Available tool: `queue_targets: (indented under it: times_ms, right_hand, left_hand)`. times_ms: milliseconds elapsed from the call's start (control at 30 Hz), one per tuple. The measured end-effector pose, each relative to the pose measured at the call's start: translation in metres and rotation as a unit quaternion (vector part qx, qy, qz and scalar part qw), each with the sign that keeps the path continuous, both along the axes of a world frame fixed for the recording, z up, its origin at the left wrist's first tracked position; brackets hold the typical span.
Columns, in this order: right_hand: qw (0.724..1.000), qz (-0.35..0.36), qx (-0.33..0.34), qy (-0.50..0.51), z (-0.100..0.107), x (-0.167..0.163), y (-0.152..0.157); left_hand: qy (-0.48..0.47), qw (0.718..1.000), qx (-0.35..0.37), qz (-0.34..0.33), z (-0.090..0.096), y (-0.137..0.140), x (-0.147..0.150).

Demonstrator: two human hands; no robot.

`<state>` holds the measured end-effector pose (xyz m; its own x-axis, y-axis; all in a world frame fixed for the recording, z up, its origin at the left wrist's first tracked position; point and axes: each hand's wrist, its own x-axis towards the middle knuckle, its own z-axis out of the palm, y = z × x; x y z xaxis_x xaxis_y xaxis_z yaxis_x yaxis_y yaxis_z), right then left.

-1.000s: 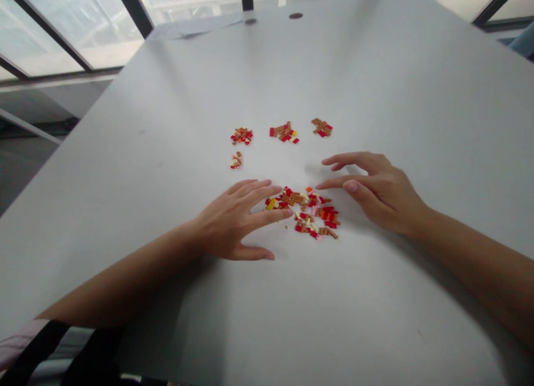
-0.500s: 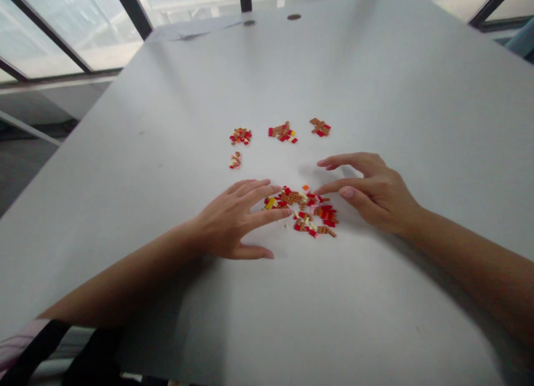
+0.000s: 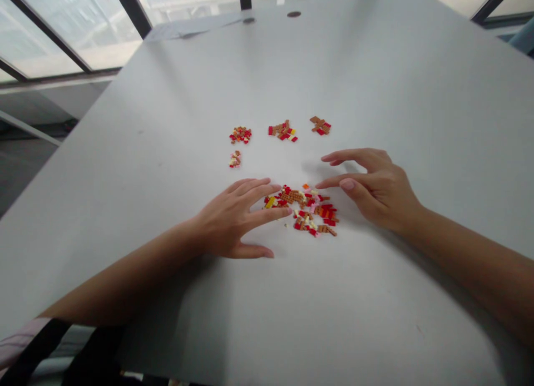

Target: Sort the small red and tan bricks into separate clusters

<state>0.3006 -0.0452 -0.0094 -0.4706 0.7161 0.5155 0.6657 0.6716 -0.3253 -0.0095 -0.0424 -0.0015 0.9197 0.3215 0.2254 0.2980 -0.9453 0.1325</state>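
Between my hands lies a loose spread of small building bricks (image 3: pixel 324 211) in red, brown, cream, pink and yellow. My left hand (image 3: pixel 233 219) rests at its left side with fingers spread; the index and middle fingers reach over its edge, near a yellow brick (image 3: pixel 271 202), and hide part of the spread. At the upper right of the bricks hovers my right hand (image 3: pixel 377 188), fingers apart and holding nothing I can see. Its index fingertip is close to the far edge, near an orange brick (image 3: pixel 306 186); whether it touches a brick I cannot tell.
Beyond the hands sit several sorted groups: a heap of tiny pieces (image 3: pixel 241 134), a smaller heap (image 3: pixel 235 159) below it, a middle group (image 3: pixel 283 131) and brown-red plates (image 3: pixel 320 125). Paper (image 3: pixel 187 30) lies at the far edge of the white table (image 3: pixel 267 319).
My right hand has shifted slightly up and away from the bricks, its index fingertip lifting toward the far edge. My left hand stays where it was.
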Motion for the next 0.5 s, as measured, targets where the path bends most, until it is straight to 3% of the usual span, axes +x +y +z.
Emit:
queue_targets:
  times_ms: [333,500]
  right_hand:
    - [0.997,0.067,0.029,-0.025,-0.0005,0.0005,0.0017]
    - [0.998,0.053,0.008,-0.043,-0.0004,0.0008,0.0021]
  left_hand:
    - [-0.007,1.000,-0.002,0.000,-0.0002,0.0009,0.0027]
    - [0.005,1.000,0.001,0.003,0.0009,0.0007,0.0028]
